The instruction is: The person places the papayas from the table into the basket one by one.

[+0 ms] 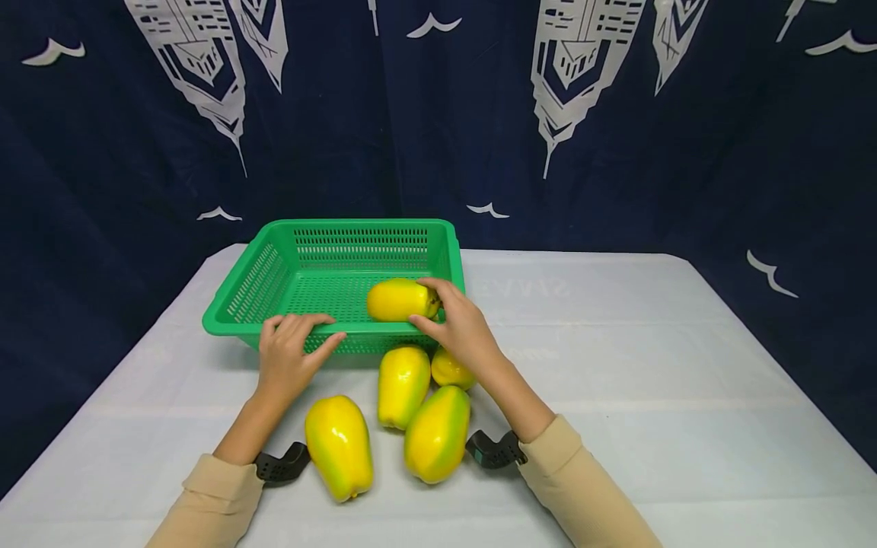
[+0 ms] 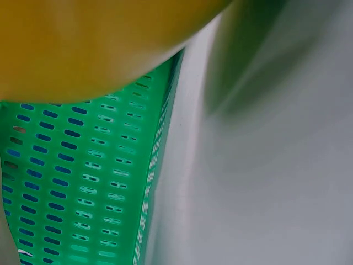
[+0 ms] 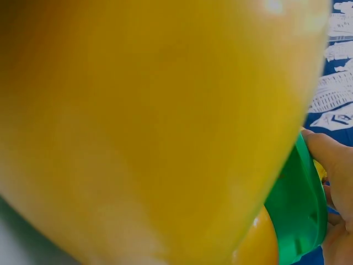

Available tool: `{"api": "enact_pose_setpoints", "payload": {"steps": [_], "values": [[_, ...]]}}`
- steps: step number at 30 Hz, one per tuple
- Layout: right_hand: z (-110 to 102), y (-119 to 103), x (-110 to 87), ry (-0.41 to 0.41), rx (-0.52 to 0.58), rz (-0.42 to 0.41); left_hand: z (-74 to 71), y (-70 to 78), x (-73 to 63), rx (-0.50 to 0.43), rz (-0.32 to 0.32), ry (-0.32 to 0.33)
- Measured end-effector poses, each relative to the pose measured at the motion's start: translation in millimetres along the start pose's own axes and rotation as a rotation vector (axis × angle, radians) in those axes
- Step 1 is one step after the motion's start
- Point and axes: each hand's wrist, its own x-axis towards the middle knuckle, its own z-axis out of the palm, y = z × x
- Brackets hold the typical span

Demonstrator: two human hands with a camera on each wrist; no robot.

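A green plastic basket [image 1: 240, 329] stands on the table, with one yellow papaya [image 1: 393, 300] lying inside near its front right corner. My right hand [image 1: 460, 323] reaches over the rim and grips that papaya by its right end, thumb in front and fingers behind. The left hand [image 1: 288, 354] holds the basket's front rim, fingers over the edge and thumb against the outer wall. Several yellow-green papayas lie in front of the basket: one papaya [image 1: 339, 447] by the left wrist, others [image 1: 437, 435] between the forearms. A close papaya [image 3: 165, 121] fills most of the right wrist view.
A white cloth covers the table [image 1: 651, 396]. Behind it hangs a dark blue curtain [image 1: 384, 137] with white prints. Black wrist cameras [image 1: 495, 449] sit at both cuffs, close to the loose papayas.
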Motion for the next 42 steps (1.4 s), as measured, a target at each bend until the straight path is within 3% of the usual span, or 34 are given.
{"api": "enact_pose_setpoints", "payload": {"steps": [5,15,42], "values": [[-1.0,0.2,2.2,-0.033,-0.018,0.009,0.0,0.0,0.5,-0.008,0.003,0.007],[1.5,0.9,1.5,-0.021,-0.051,-0.031,0.4,-0.8,-0.7,-0.011,-0.006,0.005],[1.7,-0.6,1.3,-0.074,-0.054,0.022,0.9,-1.2,-0.6,-0.002,-0.005,0.005]]}}
